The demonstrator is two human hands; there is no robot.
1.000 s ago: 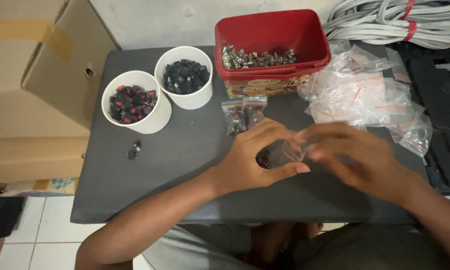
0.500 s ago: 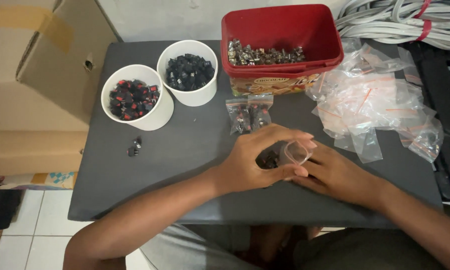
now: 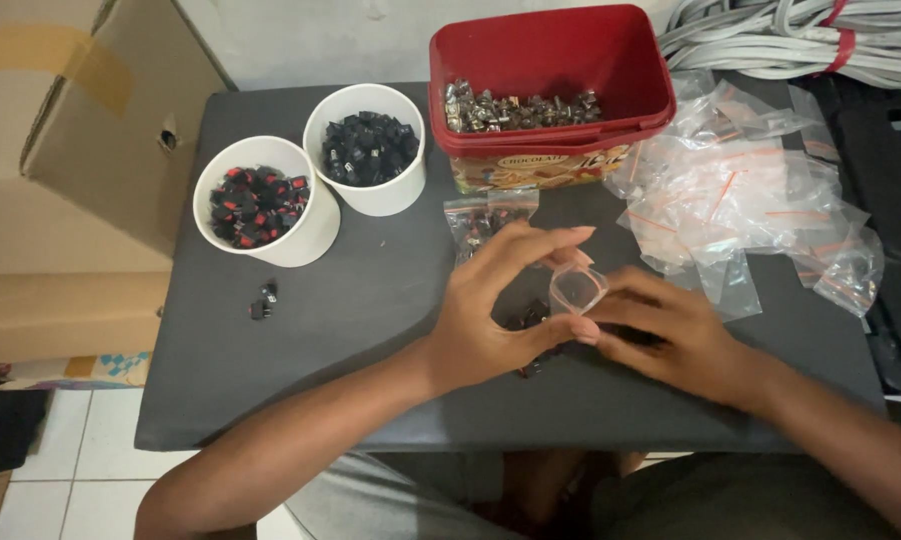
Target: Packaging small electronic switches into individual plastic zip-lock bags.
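Small clear plastic zip bag [image 3: 576,288] pinched between left hand [image 3: 490,320] and right hand [image 3: 660,335]: thin glossy film, slightly crinkled. Small black plastic parts [image 3: 526,318] under the grip: matt, hard-looking. Dark grey tabletop [image 3: 370,290] below: matt, smooth, faint sheen. Right of the grip, heap of clear plastic bags with red seal strips [image 3: 750,190]: shiny, wrinkled. Past the grip, red plastic tub [image 3: 555,60]: glossy, smooth; silvery metal pieces [image 3: 515,108] inside, bright and reflective. Left of it, two white paper cups [image 3: 310,225]: matt. Far left, brown cardboard box [image 3: 80,130]: dull, rough, with a smoother tape strip. Grey cables [image 3: 800,40] far right: smooth plastic sheath.
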